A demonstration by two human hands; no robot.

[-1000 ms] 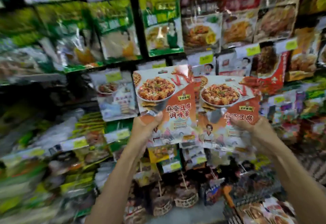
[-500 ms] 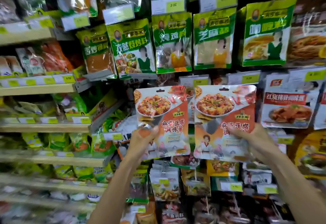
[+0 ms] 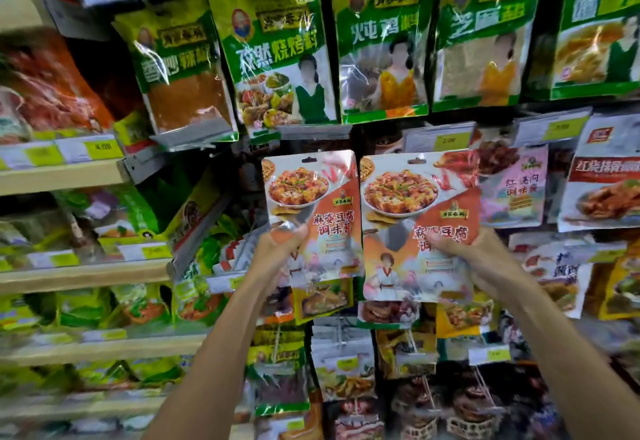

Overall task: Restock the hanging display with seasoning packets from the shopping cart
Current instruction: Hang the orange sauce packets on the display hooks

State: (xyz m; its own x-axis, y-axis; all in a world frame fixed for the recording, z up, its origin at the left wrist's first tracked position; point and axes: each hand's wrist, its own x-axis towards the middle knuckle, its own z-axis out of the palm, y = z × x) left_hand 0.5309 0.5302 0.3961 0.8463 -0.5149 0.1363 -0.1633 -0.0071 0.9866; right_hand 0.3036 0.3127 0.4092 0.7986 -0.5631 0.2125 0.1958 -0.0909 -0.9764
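Gripping one orange packet (image 3: pixel 313 218) by its lower edge, the left hand (image 3: pixel 277 252) holds it upright. Beside it (edges touching), the right hand (image 3: pixel 474 259) clamps a second packet (image 3: pixel 419 225) before green packets (image 3: pixel 381 48).

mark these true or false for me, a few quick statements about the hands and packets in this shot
1. Each hand holds one packet: the left hand grips the left packet, and the right hand grips the right packet. True.
2. The held packets are upside down. False: both are upright, with their hang holes at the top.
3. Green packets hang in the row above the held ones. True.
4. The two held packets show different designs. False: both carry the same tofu dish picture and orange print.
5. Wooden shelves stand to the left of the hanging display. True.
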